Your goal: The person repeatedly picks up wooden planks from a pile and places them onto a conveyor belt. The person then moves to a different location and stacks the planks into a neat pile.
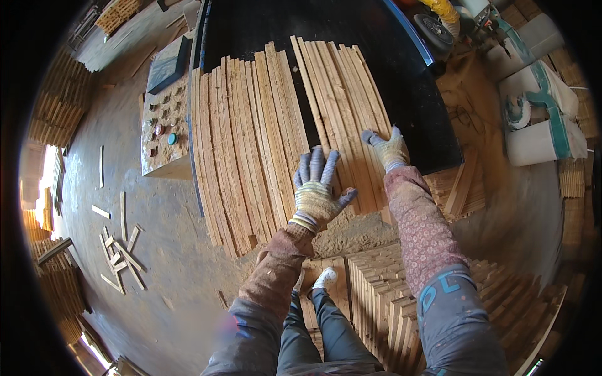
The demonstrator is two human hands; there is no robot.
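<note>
Long, narrow wooden strips lie side by side on a black worktable (251, 28), parted by a dark gap into a wide left group (241, 144) and a smaller right group (342, 94). My left hand (318, 191), in a knitted work glove, is spread over the near part of the strips by the gap. Its fingers are stretched out and hold nothing. My gloved right hand (391, 150) rests at the right edge of the smaller group, thumb and forefinger apart. Its other fingers are partly hidden.
A control box (166, 135) with knobs and buttons stands left of the table. Wood offcuts (119, 260) are scattered on the floor. Stacked strips (382, 276) rise near my legs at the right. White-and-green sacks (539, 119) and a yellow hose (444, 11) are at the right.
</note>
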